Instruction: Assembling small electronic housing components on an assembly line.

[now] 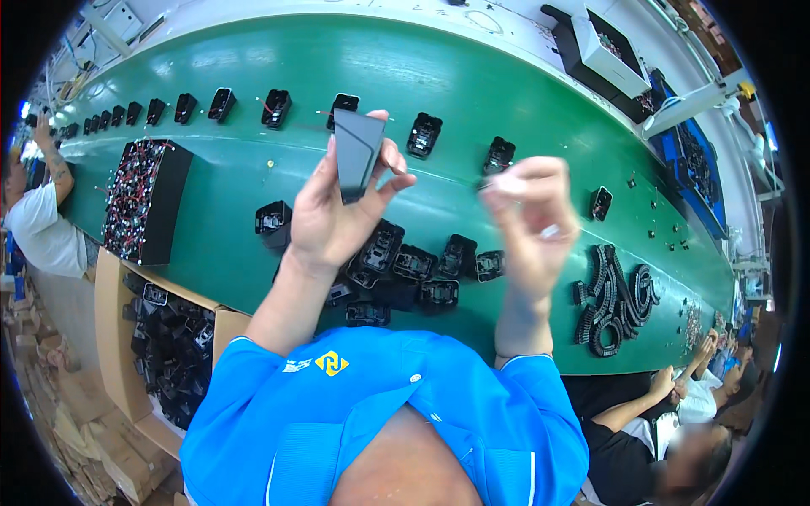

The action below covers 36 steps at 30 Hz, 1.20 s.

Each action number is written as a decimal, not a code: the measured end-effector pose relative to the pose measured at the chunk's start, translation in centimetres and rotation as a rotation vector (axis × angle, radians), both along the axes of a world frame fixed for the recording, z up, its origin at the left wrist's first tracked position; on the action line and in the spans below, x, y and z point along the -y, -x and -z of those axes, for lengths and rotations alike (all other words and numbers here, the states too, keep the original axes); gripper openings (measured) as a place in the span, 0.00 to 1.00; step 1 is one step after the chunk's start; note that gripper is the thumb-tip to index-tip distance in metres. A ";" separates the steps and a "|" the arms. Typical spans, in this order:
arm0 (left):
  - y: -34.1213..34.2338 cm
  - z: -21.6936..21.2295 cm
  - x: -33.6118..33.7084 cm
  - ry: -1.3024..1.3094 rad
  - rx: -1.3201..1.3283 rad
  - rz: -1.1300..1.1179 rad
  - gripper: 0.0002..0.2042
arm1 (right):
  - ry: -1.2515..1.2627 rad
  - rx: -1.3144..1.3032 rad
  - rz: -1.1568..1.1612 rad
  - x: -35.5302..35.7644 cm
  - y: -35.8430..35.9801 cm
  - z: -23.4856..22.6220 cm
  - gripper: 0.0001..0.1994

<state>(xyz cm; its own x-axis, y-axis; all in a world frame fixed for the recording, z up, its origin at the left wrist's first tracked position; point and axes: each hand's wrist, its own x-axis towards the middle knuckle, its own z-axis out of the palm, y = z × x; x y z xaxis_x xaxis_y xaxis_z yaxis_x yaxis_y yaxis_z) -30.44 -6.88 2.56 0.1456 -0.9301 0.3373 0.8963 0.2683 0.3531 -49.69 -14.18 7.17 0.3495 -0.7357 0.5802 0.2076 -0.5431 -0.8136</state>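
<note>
The black plastic housing (358, 152) is lifted above the green tabletop (224, 198), near the middle of the scene. Its smooth face looks up, and its narrower end points to the near side. The left hand (331, 221) is closed around it: the thumb lies on the left edge and the fingers are on the right edge.

I judge this housing to be light and stiff, because it seems a thin hard shell. The flat face is probably a little slippery and can be scratched, so the two long edges are the better place to hold; hard squeezing is likely not needed.

The right hand (536, 211) is raised to the right of it, well apart. Its fingertips seem close together, but it is blurred, and I cannot tell if something is between them.

Farther out, a row of open black housings (424, 135) runs along the far side, and a near cluster of housings (381, 246) lies between the forearms. Curved black strips (604, 291) rest at the right. At the left stands a black box (171, 207) filled with small wired parts.
</note>
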 end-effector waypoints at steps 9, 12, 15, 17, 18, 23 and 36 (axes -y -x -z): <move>3.0 0.2 0.5 0.063 -0.191 0.105 0.29 | 0.186 -0.242 -0.182 -2.7 -3.3 3.8 0.10; 2.5 1.0 0.5 0.025 -0.243 0.120 0.30 | 0.192 -0.317 -0.340 -0.8 -2.5 3.8 0.10; 2.2 1.2 0.5 0.008 -0.252 0.115 0.29 | 0.252 -0.320 -0.348 -0.6 -2.5 3.5 0.10; 2.1 1.2 0.5 0.006 -0.239 0.108 0.27 | 0.369 -0.282 -0.245 -0.6 -2.5 3.1 0.09; 2.1 1.2 0.6 0.006 -0.233 0.107 0.26 | 0.428 -0.264 -0.191 -0.6 -2.5 2.9 0.09; 3.4 -0.3 0.1 -0.430 0.261 -0.145 0.24 | 0.316 -0.105 -0.105 -0.5 -2.5 2.6 0.08; 3.8 -1.5 0.9 -0.296 0.085 -0.082 0.22 | 0.516 -0.509 0.210 0.3 -2.4 3.2 0.07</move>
